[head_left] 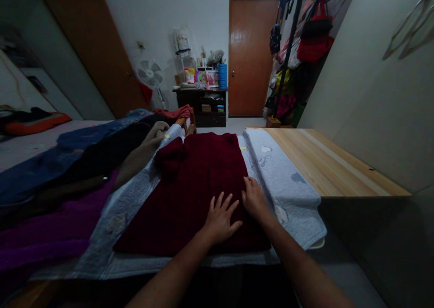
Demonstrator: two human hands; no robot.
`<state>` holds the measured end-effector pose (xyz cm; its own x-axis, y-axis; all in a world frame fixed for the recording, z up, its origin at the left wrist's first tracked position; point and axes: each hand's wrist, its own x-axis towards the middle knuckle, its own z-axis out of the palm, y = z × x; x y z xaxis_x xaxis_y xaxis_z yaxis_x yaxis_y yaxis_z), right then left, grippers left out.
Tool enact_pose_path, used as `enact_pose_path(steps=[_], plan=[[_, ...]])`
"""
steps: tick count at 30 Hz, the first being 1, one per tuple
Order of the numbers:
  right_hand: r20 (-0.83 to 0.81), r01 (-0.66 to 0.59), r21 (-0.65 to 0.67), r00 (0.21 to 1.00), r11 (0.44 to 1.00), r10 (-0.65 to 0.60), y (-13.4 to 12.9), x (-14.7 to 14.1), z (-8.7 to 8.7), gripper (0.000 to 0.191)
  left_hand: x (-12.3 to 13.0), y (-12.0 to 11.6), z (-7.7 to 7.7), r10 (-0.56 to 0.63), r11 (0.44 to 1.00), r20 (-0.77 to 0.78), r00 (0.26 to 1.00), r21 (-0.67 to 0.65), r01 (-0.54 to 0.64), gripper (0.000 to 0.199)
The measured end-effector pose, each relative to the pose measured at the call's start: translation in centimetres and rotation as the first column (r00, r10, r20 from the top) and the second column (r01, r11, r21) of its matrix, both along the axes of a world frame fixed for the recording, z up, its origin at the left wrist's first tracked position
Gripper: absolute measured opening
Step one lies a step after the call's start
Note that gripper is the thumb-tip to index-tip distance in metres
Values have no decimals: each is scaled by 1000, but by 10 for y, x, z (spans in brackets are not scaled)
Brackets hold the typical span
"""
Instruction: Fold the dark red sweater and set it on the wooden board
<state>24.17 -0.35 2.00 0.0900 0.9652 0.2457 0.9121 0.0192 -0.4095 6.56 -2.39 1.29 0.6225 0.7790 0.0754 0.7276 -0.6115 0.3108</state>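
A dark red garment (200,177) with a soft, fuzzy look is spread out in front of me, its left part bunched into a fold near the top. My left hand (220,220) lies palm down on its lower right area, fingers spread. At the garment's right edge rests my right hand (255,198), its fingers slightly bent and the thumb apart from them. Neither hand visibly grips the cloth. Beneath the garment is a pale blue-grey quilted cover (285,163) with printed figures, folded up along the right side.
Purple (57,226), black and brown clothes lie in a heap to the left, beside blue denim (77,138). A bare wooden board (325,163) extends at right. Farther back stand a fan (151,75), a dark cabinet (200,113) and a door (252,54); bags (313,41) hang at right.
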Motion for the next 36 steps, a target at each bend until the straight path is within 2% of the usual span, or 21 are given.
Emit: enact_pose_path(steps=[5,10,12,13,14,16,19,21,23,26,27,28,32,34,36], plan=[[73,-105,-134,991,985,115,14,-13,-17,57,-3,-2,-4,18,1000,57,998,-3,-18,64],[60,-163,-188,982,969,177,18,-6,-25,61,-8,-4,-9,53,998,181,982,-45,-46,48],[11,-217,-188,975,958,223,21,3,-23,58,-12,0,-7,173,984,296,939,-86,-155,37],[-17,-235,-172,972,957,235,23,7,-23,56,-14,2,-5,268,963,366,891,-127,-237,34],[-41,-240,-148,971,959,237,24,11,-23,55,-16,5,-2,371,928,434,821,-198,-316,34],[-63,-219,-98,975,971,214,26,16,-25,54,-21,12,4,577,814,513,636,-426,-396,45],[-31,-190,-78,982,979,188,25,17,-34,55,-27,16,13,797,582,455,398,-754,-304,61],[-11,-188,-78,982,979,187,23,15,-40,55,-28,13,18,867,460,381,321,-859,-224,58],[-21,-191,-71,982,979,190,22,14,-44,55,-26,7,22,875,409,363,320,-909,-86,47],[-127,-205,-53,972,977,197,24,19,-46,54,-19,-1,25,824,400,436,360,-900,176,36],[-186,-205,-50,964,978,193,25,22,-46,53,-17,-3,26,806,406,463,368,-886,224,35],[-249,-203,-48,951,978,185,26,25,-46,53,-14,-4,26,791,423,485,372,-874,239,36],[-422,-204,-37,890,978,170,23,33,-47,56,-2,-3,29,738,536,555,383,-828,168,37],[-443,-198,-27,881,980,166,22,33,-47,57,3,-1,31,737,537,565,371,-823,185,37],[-443,-183,-23,883,983,154,21,32,-47,57,7,1,35,761,487,547,349,-837,251,38]])
